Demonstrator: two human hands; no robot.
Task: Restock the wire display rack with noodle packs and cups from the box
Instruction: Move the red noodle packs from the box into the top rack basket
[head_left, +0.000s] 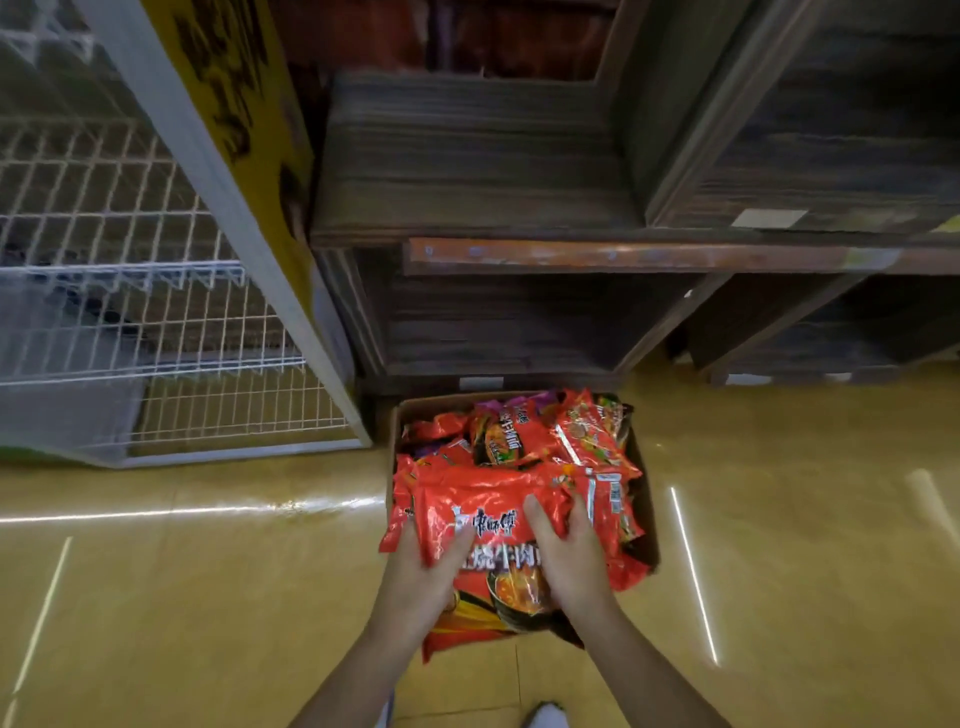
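Observation:
A cardboard box (415, 408) on the floor is heaped with red noodle packs (524, 439). On top at the near side lies a large red multi-pack (498, 506) with white lettering. My left hand (421, 571) grips its left edge, thumb on the front. My right hand (569, 556) holds its right part, fingers curled over the wrapper. The white wire display rack (156, 332) stands to the left of the box, and the shelves I can see hold no packs.
Dark wooden shelving (467, 182) rises right behind the box. A yellow sign panel (244, 104) runs along the rack's side. The glossy tan floor (208, 597) spreads left and right. The toe of a white shoe (545, 716) shows at the bottom.

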